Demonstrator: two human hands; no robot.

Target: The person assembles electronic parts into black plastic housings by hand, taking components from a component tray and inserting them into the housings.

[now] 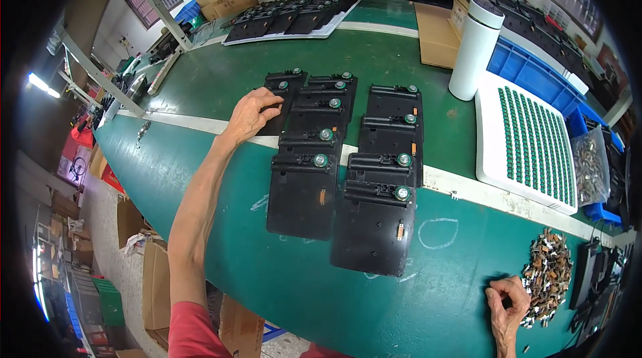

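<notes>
Left hand (253, 114) is hovering at the eleven-o'clock plate (273, 128); touch lightly. Right hand (509, 296) is resting beside four-o'clock parts (550, 274). Fingers are half-curling, contents unclear.

Left grip (254, 114) up at a rear black plate (273, 126)! | right grip (508, 298) curled beside the parts heap (548, 271) | green counter (287, 284)

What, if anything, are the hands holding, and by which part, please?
It cannot be told: the left hand is over a black plate, the right hand curled beside a pile of small parts.
</notes>
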